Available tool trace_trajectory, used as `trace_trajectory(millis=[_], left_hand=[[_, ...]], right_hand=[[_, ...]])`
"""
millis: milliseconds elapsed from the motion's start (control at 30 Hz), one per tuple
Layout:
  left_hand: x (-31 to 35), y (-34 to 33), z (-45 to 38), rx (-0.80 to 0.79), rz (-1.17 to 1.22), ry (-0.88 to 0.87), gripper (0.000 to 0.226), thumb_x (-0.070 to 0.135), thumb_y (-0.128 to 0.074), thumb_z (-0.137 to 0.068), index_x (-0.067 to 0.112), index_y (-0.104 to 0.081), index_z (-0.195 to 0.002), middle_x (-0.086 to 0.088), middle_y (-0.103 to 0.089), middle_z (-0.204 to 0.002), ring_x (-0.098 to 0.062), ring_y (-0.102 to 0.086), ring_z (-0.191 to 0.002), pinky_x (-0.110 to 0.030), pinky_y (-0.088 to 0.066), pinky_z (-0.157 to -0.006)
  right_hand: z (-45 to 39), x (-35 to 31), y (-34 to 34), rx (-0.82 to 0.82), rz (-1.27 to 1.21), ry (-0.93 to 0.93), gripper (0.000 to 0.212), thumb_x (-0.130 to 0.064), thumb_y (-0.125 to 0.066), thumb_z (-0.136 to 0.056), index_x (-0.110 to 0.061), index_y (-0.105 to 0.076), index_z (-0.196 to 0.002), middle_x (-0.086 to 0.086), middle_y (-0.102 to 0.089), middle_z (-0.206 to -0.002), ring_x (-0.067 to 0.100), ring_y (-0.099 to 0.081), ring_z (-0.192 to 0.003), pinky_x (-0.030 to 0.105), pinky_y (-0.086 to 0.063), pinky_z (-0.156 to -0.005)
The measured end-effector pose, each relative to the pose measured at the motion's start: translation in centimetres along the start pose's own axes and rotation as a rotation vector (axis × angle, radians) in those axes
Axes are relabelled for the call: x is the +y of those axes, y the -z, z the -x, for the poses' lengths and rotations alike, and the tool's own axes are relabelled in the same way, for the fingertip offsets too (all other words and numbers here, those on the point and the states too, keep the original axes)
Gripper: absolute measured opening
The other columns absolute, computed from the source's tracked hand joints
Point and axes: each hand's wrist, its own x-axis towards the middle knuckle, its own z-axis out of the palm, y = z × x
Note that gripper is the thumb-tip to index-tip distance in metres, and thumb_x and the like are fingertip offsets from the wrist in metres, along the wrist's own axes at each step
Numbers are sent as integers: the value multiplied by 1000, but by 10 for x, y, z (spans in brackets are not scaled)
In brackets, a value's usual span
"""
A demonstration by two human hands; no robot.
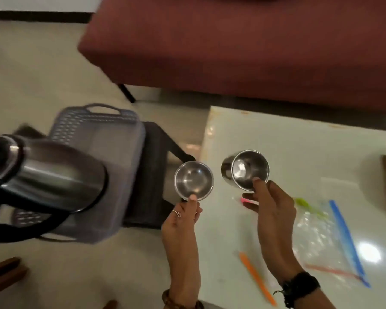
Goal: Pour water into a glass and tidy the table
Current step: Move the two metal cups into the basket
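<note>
My left hand (183, 221) pinches the near rim of a small steel bowl (193, 180), held in the air just left of the white table (299, 157). My right hand (270, 210) grips a steel glass (246, 169) by its rim, tilted so its open mouth faces me, above the table's left part. Both vessels look empty. A steel kettle (54, 175) with a black handle stands at the left, over a grey plastic basket (112, 139); its base is hidden.
A clear zip bag (321, 233) with a blue seal lies on the table by an orange strip (256, 279), a pink piece and a green piece. A dark stool (154, 152) sits under the basket. A maroon sofa (232, 41) spans the back. A brown object lies at the table's right edge.
</note>
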Motion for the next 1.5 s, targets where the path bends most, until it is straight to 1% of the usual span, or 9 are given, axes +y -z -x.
trace_trajectory(millis=[200,367,500,600,700,833,967,1133,1500], left_hand=[[89,67,-93,148,64,-103,36,25,-64,-82,28,-68,-47,2,-66,-65,-17,-61,-79,-32,-46,-82],[122,91,-163,157,154,-32,31,32,-64,-83,23,-68,-54,-1,-64,-78,-16,-60,-86,-32,-46,-87],[129,71,-213,168,247,178,33,28,-60,-86,14,-60,-57,-7,-65,-78,-21,-60,-85,-36,-47,-89],[127,55,-237,237,318,226,35,34,-58,-87,15,-57,-57,-6,-61,-77,-19,-56,-78,-32,-48,-81],[127,45,-259,364,381,223,36,33,-57,-88,16,-58,-56,4,-55,-65,-9,-50,-67,-19,-40,-60],[125,42,-287,493,335,204,34,37,-57,-87,15,-68,-65,10,-57,-63,-3,-48,-64,-22,-39,-67],[121,43,-305,551,302,202,33,41,-57,-85,17,-71,-67,11,-57,-59,-3,-47,-60,-19,-35,-54],[117,41,-320,514,253,183,31,38,-56,-87,18,-69,-67,-1,-67,-81,-14,-59,-80,-28,-47,-75],[104,59,-296,320,0,-30,35,22,-41,-97,4,-55,-124,-11,-59,-125,-15,-52,-111,-25,-41,-93]], right_hand=[[3,-51,-146,-204,54,127,35,-26,-53,-91,4,-57,-75,25,-62,-80,42,-61,-81,50,-54,-73],[-14,-62,-240,-344,74,150,33,-27,-51,-93,2,-59,-79,5,-66,-73,12,-68,-68,18,-55,-59],[-32,-50,-284,-312,176,214,36,-24,-48,-95,9,-54,-81,27,-62,-84,35,-63,-79,39,-55,-69],[-41,-41,-301,-274,323,301,35,-23,-46,-95,6,-49,-75,30,-58,-82,43,-59,-81,55,-51,-70],[-49,-32,-308,-340,474,309,34,-24,-46,-95,-3,-49,-68,24,-60,-75,34,-61,-73,48,-48,-63],[-59,-22,-318,-433,670,311,40,-22,-46,-95,-11,-41,-56,4,-43,-55,15,-39,-49,31,-34,-50],[-74,-20,-331,-544,825,248,36,-20,-44,-94,-6,-48,-61,17,-56,-63,30,-56,-59,42,-47,-63],[-76,-19,-349,-536,989,286,43,-22,-42,-95,-18,-29,-54,-2,-31,-57,12,-28,-50,31,-29,-53],[-67,-16,-350,-544,895,330,44,-33,-47,-95,-14,-41,-57,2,-45,-58,21,-47,-61,31,-36,-60]])
